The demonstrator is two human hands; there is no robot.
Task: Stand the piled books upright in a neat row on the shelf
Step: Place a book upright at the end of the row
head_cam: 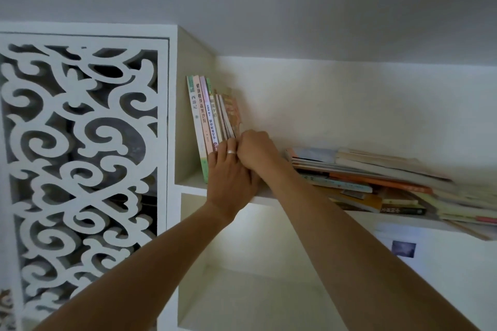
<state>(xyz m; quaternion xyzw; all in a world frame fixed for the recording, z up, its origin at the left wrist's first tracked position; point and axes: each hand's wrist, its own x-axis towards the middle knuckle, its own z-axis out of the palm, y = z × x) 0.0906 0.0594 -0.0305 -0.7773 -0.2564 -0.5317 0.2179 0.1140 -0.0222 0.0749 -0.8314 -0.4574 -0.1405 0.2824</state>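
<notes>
Both hands are at the foot of the upright row of books (212, 121), which stands at the left end of the shelf (265, 199) against the side wall. The left hand (228, 174), wearing a ring, lies with straight fingers (224, 149) pressed flat on the lower spines and grips nothing. The right hand (254, 150) is curled at the base of the outermost book; it appears to pinch that book's bottom edge, though the fingertips are hidden.

The row leans slightly. In my judgement, the step is best done by holding the spines square with the left hand while the right pushes the last book fully back and upright, so the spines line up.

Outstanding: the pile of books (376, 183) lies flat and untidy further right on the same shelf, just beside the right forearm, with some overhanging the front edge. That overhang risks a fall if knocked. A carved white screen (80, 156) stands to the left, clear of the work.
</notes>
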